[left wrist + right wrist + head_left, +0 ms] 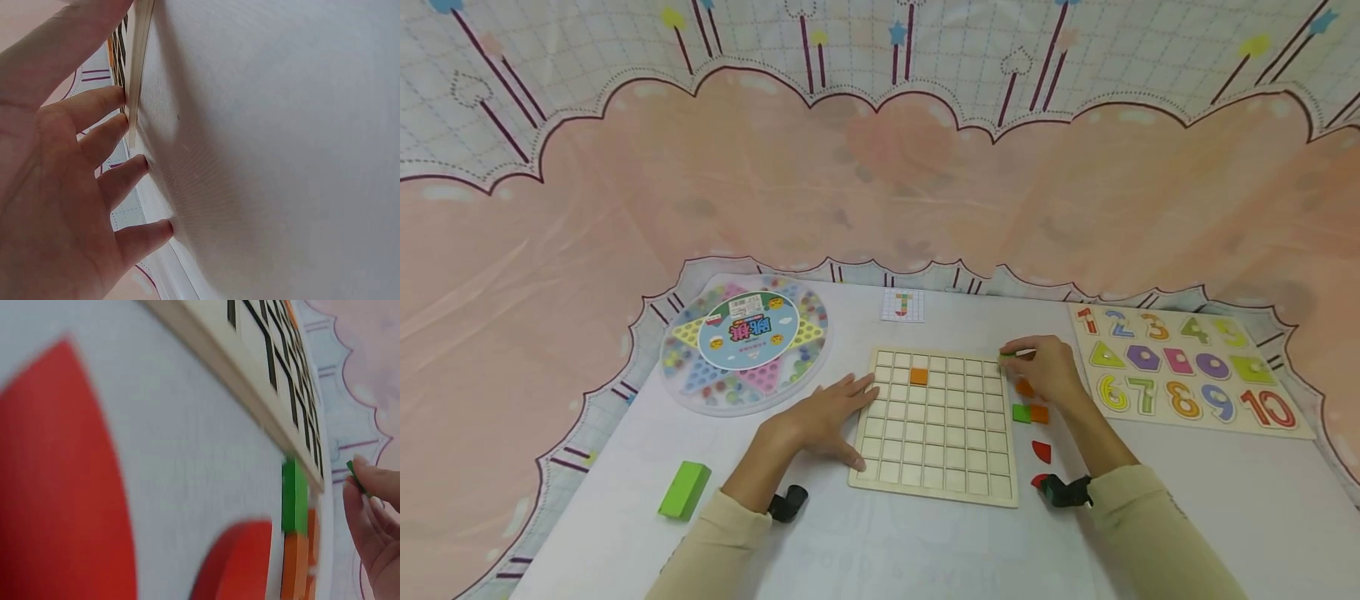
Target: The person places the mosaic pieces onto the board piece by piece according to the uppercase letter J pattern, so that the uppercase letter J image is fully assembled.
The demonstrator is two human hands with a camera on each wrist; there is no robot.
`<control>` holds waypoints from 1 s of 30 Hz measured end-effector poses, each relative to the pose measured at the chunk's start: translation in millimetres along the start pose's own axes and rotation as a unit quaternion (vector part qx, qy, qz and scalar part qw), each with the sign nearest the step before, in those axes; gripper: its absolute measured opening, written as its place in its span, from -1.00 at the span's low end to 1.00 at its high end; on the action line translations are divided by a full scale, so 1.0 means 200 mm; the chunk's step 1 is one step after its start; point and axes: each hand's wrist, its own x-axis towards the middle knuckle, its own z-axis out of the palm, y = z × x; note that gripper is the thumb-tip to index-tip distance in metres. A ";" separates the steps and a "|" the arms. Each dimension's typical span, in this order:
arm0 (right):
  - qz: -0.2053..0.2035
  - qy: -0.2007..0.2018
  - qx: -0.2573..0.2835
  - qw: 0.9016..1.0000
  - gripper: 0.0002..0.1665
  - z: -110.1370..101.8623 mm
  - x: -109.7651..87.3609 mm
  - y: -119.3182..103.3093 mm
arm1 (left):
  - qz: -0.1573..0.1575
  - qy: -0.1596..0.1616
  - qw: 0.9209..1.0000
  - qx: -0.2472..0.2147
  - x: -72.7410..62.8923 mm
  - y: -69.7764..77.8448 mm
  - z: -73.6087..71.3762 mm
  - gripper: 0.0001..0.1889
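A wooden grid board (936, 425) lies on the white table, with one orange square (919, 377) in its upper part. My left hand (827, 421) rests against the board's left side, fingers spread; in the left wrist view some fingertips touch the edge. Beyond the board's upper right corner, my right hand (1048, 371) pinches a small green piece (354, 475) between thumb and finger. Below that hand lie an orange piece (1025, 387), partly hidden, a green square (1022, 413) touching an orange square (1039, 414), and a red quarter-circle (1041, 452). Another red piece (1038, 481) is partly covered by the wrist camera.
Behind the board lies a small pattern card (903, 305). A round Chinese checkers set (748, 331) is at the back left, a green block (685, 490) at the front left. On the right lies a number and shape puzzle board (1195, 371). A patterned curtain (880, 192) hangs behind.
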 end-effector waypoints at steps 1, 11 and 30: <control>-0.001 -0.004 0.007 1.000 -0.69 0.01 0.00 -0.01 | -0.001 0.000 1.000 0.000 0.00 0.00 0.00 0.15; -0.049 -0.055 0.014 0.997 -0.75 0.15 0.00 -0.12 | -0.002 0.001 1.000 0.000 0.00 0.01 0.00 0.16; -0.068 -0.091 -0.020 0.993 -0.77 0.32 0.02 -0.25 | -0.021 0.003 1.000 -0.003 -0.01 0.02 0.00 0.15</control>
